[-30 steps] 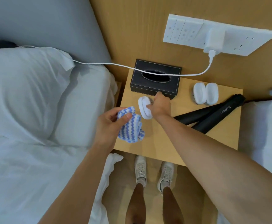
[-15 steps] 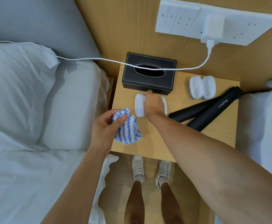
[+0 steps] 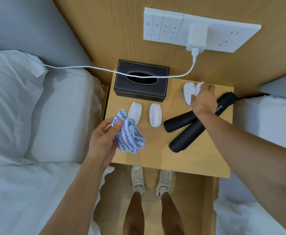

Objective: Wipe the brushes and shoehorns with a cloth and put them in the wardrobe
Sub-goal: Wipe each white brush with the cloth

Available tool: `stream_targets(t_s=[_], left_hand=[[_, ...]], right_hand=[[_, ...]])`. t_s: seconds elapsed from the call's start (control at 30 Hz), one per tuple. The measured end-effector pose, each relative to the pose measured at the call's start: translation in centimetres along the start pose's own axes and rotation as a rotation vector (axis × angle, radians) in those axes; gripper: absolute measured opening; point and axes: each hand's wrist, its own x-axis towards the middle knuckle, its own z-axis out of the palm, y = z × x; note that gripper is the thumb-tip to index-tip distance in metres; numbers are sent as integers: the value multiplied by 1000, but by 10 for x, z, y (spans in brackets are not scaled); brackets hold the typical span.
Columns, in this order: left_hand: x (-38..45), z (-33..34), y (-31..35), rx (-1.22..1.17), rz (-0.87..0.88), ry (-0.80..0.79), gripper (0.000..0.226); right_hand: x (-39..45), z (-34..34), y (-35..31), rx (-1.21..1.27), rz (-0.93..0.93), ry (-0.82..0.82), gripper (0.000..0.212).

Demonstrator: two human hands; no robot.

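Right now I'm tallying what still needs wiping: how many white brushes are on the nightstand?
4. Two lie apart before the tissue box: left brush, middle brush. Two sit together at the back right: bristled brush, partly hidden brush under the right hand.

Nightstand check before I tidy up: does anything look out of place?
The charger cable hangs from the wall plug across the tissue box opening to the bed. Otherwise nothing stands out.

Blue-and-white zigzag cloth [image 3: 127, 133]: bunched, gripped in the left hand. Two white brushes [image 3: 145, 114]: side by side, apart, on the nightstand before the tissue box. Second white brush pair [image 3: 188, 93]: touching, bristles leftward, under the right hand. Two black shoehorns [image 3: 188, 131]: lying diagonally, overlapping.
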Motion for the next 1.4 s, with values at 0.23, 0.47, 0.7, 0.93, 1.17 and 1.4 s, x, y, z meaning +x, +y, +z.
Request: stream_targets(t_s=[0.23,0.47,0.7,0.93,1.17,1.4], left_hand=[[-10,-1,-5,-68,-83,41,50],[-33,18,15,-43,-78,9,16],[-78,74,56,119,130,-127,15],[-143,149,109,387,549,-190,22],[-191,211,161,705,910,-56,27],[-209,237,166,913,1148,-101,19]], right_hand=[[23,7,-4,102,70,-158,38],[-11,-43,1,500,218,-203,32],[-100,-154,28,912,137,-305,37],[-175,-255,25,1239,-99,-493,23],[-214,-294,8,1432,-286,-563,36],[-217,-321,-8,1463,-371,-576,58]])
